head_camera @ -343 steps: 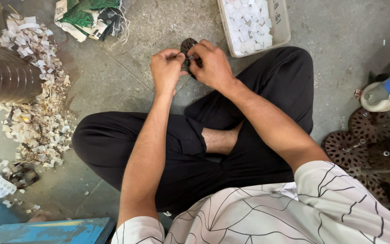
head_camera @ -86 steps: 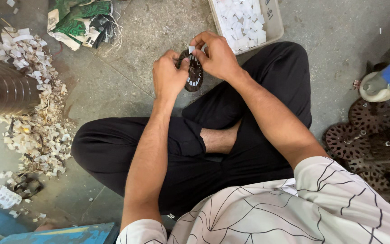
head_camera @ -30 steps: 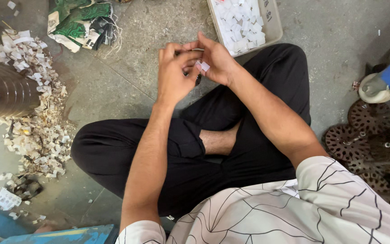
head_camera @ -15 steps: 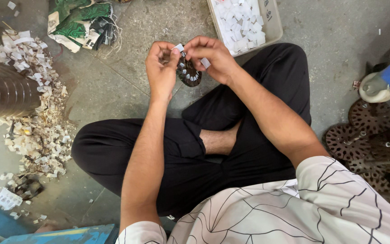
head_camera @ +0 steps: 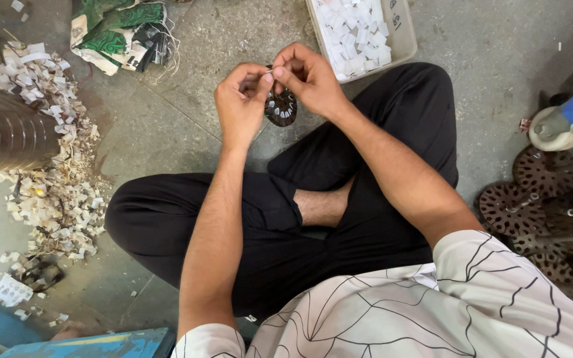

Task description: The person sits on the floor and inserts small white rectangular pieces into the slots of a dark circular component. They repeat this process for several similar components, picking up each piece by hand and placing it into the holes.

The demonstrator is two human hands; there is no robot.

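Both hands meet in the upper middle of the frame. The left hand (head_camera: 240, 99) grips the dark slotted metal disc (head_camera: 281, 108), which hangs lower than half a second ago. The right hand (head_camera: 310, 78) has closed in, fingertips pinching a small white slip against the left thumb. Just above lies the grey tray (head_camera: 402, 36) of white slips; a scrap pile (head_camera: 48, 166) lies left.

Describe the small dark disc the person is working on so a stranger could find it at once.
Start at the person's crossed legs in black trousers and follow both forearms up to where the left hand and right hand meet. The dark slotted disc hangs just below those fingertips. Unlike the larger perforated discs lying at the right edge, it is small and held off the floor.
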